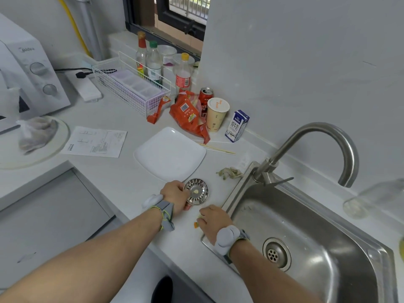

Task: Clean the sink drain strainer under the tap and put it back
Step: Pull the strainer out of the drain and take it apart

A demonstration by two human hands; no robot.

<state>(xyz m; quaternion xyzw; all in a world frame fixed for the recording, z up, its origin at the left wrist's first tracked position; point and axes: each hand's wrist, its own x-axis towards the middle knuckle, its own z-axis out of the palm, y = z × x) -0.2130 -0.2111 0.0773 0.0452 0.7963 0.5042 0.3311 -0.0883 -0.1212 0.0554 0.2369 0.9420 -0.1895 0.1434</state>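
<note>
Pale grey walls (295, 51), plain. Dark-framed window (175, 16) at top, metal grille behind glass, daylight coming in. White worktop (113, 171) runs along wall. White microwave (28, 77) at left. Yellow pipe (74, 25) in corner.

"Midea" on microwave (32, 68); "纯牛奶" on carton (237, 125)
</note>
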